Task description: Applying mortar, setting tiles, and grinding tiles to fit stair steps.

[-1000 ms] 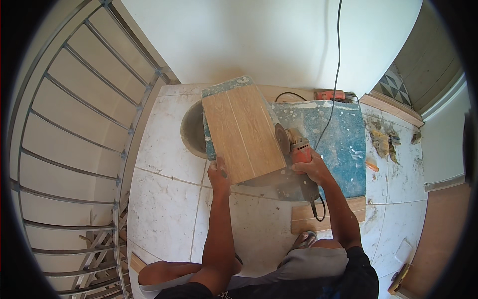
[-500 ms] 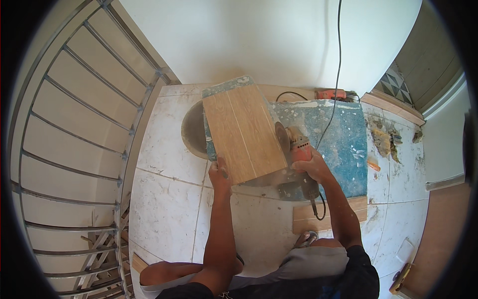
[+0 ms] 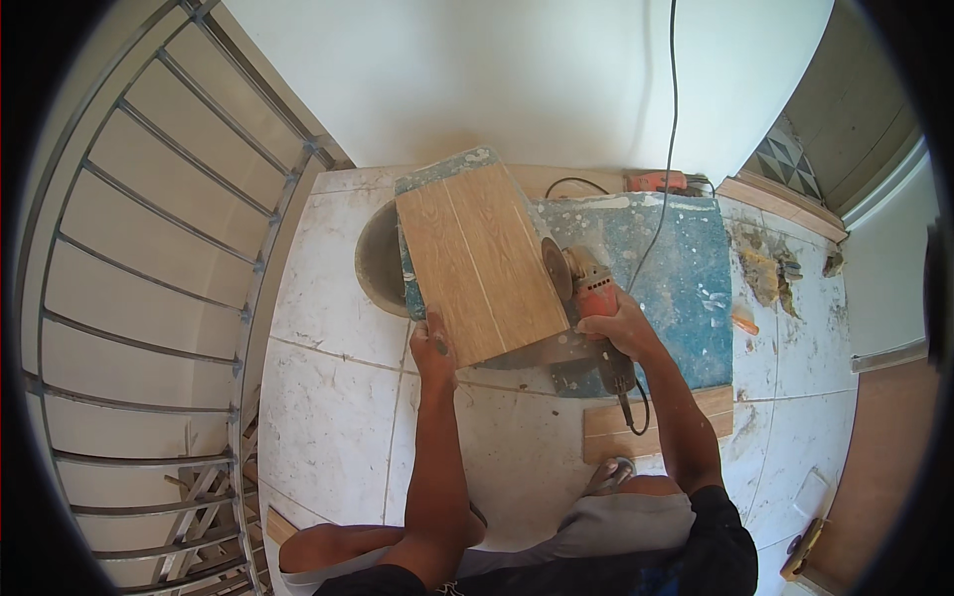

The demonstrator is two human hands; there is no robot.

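My right hand (image 3: 618, 325) is wrapped round the red body of an angle grinder (image 3: 596, 296). Its disc (image 3: 556, 268) stands against the right long edge of a wood-patterned tile (image 3: 484, 263). That tile lies tilted over a blue, paint-spotted board (image 3: 410, 285), with pale lines running along its face. At the tile's lower left corner, my left hand (image 3: 433, 343) grips the edge, thumb on top. A round basin (image 3: 381, 260) shows partly under the board's left side.
A larger blue board (image 3: 686, 288) lies at right, with a red power tool (image 3: 658, 182) behind it. The grinder's black cord (image 3: 671, 129) runs up past the white wall. Another wood-patterned tile piece (image 3: 656, 422) lies near my foot. Metal railing (image 3: 149, 343) borders the left.
The whole view has shifted slightly. My hands, the tile and the grinder keep nearly the same places relative to each other.
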